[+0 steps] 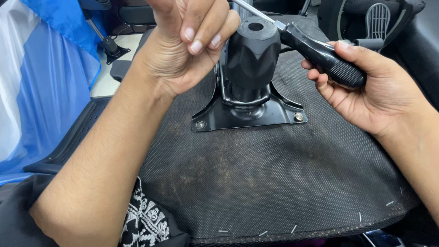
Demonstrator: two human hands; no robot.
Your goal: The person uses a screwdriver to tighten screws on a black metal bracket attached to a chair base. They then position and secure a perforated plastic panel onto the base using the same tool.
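The screwdriver [320, 55] has a black handle with a finely dotted grip and a silver shaft. The chair mechanism plate [249, 116] is glossy black, its knob [254, 50] matte black, its bolts [298, 117] silver. The seat underside [256, 174] is black woven mesh fabric with brownish dusty stains and silver staples along the edge. The plastic sheet [45, 77] is blue and white. The cloth [146, 219] is black with white embroidery.

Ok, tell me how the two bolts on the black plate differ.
The left bolt looks dark and dull; the right bolt is bright and silvery. The left one sits at the plate's corner below the left hand, the right one at the corner nearer the right hand. Both lie in plate corners.
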